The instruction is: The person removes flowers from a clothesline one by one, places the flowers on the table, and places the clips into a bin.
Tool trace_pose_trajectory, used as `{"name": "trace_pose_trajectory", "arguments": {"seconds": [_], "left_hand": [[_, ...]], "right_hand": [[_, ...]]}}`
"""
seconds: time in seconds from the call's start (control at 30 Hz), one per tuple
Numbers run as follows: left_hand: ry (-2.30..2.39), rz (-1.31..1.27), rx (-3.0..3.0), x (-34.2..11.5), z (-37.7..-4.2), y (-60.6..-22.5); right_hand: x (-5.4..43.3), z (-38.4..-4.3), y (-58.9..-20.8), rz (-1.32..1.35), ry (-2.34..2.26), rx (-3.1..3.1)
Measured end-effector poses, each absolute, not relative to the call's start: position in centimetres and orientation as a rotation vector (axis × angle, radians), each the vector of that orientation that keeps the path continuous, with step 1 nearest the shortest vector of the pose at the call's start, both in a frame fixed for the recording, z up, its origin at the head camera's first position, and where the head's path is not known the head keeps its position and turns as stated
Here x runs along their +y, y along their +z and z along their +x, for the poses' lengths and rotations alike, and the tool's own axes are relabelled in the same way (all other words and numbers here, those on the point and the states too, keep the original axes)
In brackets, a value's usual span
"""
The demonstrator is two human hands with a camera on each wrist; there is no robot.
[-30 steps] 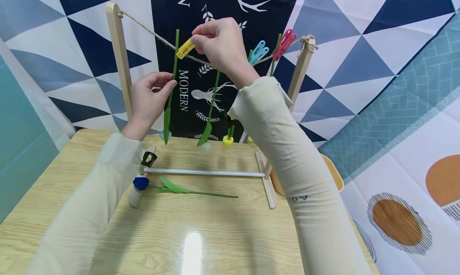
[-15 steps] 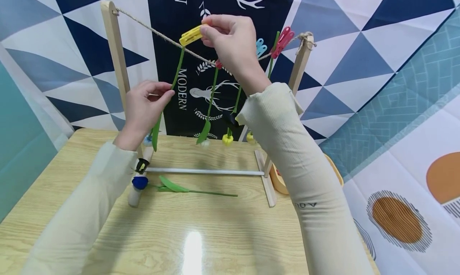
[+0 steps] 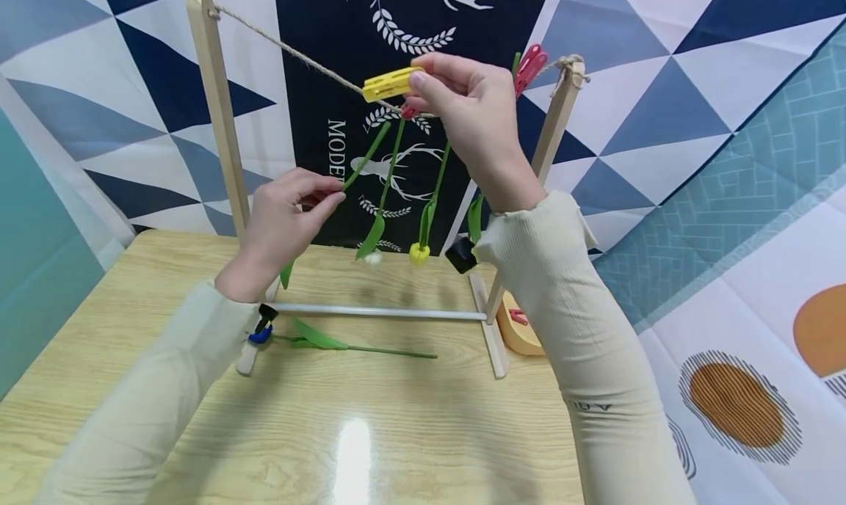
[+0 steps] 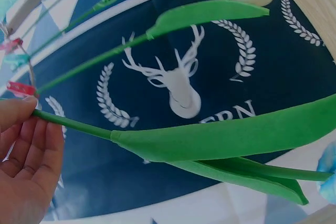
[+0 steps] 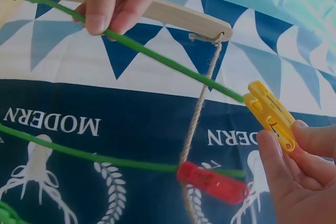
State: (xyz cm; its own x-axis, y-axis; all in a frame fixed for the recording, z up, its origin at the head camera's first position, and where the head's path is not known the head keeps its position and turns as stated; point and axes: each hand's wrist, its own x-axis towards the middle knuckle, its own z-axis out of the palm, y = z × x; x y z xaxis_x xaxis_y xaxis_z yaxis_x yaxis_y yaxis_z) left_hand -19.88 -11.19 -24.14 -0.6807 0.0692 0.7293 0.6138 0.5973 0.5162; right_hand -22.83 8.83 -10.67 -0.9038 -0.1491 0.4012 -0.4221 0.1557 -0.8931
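Note:
My left hand (image 3: pixel 287 215) pinches the green stem of an artificial tulip (image 3: pixel 366 158). This tulip hangs head down, with its long leaf (image 4: pixel 226 139) and pale blue bloom (image 4: pixel 328 178) visible in the left wrist view. Between thumb and fingers, my right hand (image 3: pixel 472 112) holds a yellow clothespin (image 3: pixel 391 85) in front of the rope (image 3: pixel 297 54). In the right wrist view, the stem's cut end lies at the clothespin's tip; whether they touch I cannot tell. Beside it, a red clothespin (image 5: pixel 212 183) holds another tulip (image 3: pixel 395 164) on the rope.
Wooden posts (image 3: pixel 218 116) carry the rope, joined below by a white rod (image 3: pixel 377 313). Further tulips (image 3: pixel 438 182) hang to the right. A tulip with a dark blue bloom (image 3: pixel 261 335) lies on the table (image 3: pixel 284 431). An orange container (image 3: pixel 518 336) stands behind my right arm.
Both hands have moved right and somewhat lower. The stem's upper end, earlier standing above the rope, now leans right and sits below it. The yellow clothespin has shifted right along the rope.

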Motion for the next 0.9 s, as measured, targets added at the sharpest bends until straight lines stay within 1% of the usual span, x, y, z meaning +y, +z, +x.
{"name": "trace_pose_trajectory", "arguments": {"seconds": [0.33,0.63,0.9], "left_hand": [[-0.706,-0.823,-2.181,-8.2,-17.1,-25.1],[-0.514,-0.969,-2.259,-6.0,-15.2,-26.3],[-0.297,-1.033,-2.37,-5.2,-14.0,-28.9]], "right_hand": [[12.3,-21.9,-13.0,0.507,1.975,-2.232],[16.2,-22.0,-16.2,0.502,2.049,-2.285],[19.1,-22.3,-19.6,0.442,2.025,-2.395]]}}
